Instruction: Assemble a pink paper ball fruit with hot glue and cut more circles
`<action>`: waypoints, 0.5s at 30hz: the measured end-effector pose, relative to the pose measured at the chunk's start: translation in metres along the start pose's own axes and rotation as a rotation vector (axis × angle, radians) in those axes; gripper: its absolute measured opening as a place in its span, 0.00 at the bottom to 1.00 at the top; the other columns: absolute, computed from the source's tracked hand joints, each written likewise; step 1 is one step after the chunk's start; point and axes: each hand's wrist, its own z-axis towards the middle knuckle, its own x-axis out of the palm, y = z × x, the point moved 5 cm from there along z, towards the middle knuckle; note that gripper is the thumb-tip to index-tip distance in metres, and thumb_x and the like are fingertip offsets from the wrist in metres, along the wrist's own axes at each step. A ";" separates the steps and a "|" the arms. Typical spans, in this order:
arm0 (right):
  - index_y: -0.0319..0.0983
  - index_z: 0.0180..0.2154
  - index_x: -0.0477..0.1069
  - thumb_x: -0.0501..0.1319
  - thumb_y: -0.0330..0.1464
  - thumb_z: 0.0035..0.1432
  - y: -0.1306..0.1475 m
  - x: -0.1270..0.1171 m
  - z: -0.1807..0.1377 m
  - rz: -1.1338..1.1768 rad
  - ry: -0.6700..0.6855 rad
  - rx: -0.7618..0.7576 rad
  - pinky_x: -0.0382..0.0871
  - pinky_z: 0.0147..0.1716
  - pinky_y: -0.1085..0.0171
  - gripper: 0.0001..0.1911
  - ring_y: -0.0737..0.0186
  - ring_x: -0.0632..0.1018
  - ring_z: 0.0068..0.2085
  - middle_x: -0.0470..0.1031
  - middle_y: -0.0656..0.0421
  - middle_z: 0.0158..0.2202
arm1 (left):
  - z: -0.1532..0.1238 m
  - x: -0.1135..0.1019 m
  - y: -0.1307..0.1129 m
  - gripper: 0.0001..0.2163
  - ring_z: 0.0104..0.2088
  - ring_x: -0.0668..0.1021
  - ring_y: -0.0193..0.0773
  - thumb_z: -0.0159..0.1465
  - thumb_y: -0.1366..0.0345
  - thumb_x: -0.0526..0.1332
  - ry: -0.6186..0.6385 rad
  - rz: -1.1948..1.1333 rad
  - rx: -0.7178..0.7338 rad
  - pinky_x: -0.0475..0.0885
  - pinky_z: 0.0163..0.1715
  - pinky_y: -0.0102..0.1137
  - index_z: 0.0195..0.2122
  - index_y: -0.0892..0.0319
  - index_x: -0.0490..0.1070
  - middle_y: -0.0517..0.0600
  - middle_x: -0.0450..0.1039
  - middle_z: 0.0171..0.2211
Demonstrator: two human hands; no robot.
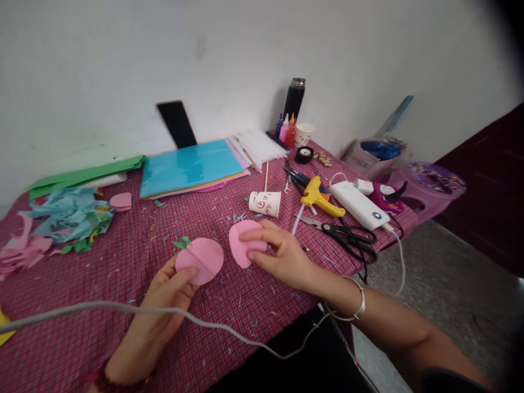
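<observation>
Between thumb and fingers, my left hand grips a round pink paper piece with a crease across its middle. To the right of it, my right hand pinches a second pink paper circle, which looks partly folded. The two pieces are apart, held above the checked tablecloth. Just beyond my right hand a paper cup lies on its side. Small paper scraps are scattered near my left hand.
Shredded paper and folded pink pieces lie left, colored sheets behind. Right are a yellow glue gun, scissors, a white power strip and a black bottle. A grey cable crosses in front of my left wrist.
</observation>
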 end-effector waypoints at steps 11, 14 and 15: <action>0.42 0.37 0.71 0.62 0.24 0.53 -0.005 -0.006 -0.001 -0.138 -0.102 -0.110 0.69 0.44 0.56 0.10 0.60 0.74 0.41 0.72 0.59 0.37 | -0.003 -0.001 -0.003 0.12 0.32 0.81 0.35 0.46 0.75 0.72 -0.052 0.014 -0.013 0.78 0.35 0.24 0.31 0.57 0.77 0.47 0.80 0.31; 0.42 0.34 0.69 0.61 0.24 0.51 -0.008 -0.011 0.000 -0.049 -0.155 -0.067 0.69 0.44 0.57 0.08 0.61 0.75 0.40 0.72 0.60 0.36 | -0.002 -0.003 -0.002 0.15 0.34 0.82 0.37 0.47 0.74 0.72 -0.056 0.006 -0.020 0.79 0.36 0.25 0.36 0.55 0.78 0.47 0.81 0.33; 0.42 0.33 0.69 0.61 0.24 0.51 -0.010 -0.014 0.001 -0.017 -0.166 -0.036 0.69 0.43 0.57 0.08 0.61 0.75 0.39 0.72 0.60 0.35 | -0.002 -0.004 -0.001 0.16 0.35 0.82 0.37 0.47 0.74 0.72 -0.052 0.008 -0.023 0.79 0.37 0.26 0.37 0.55 0.77 0.47 0.81 0.34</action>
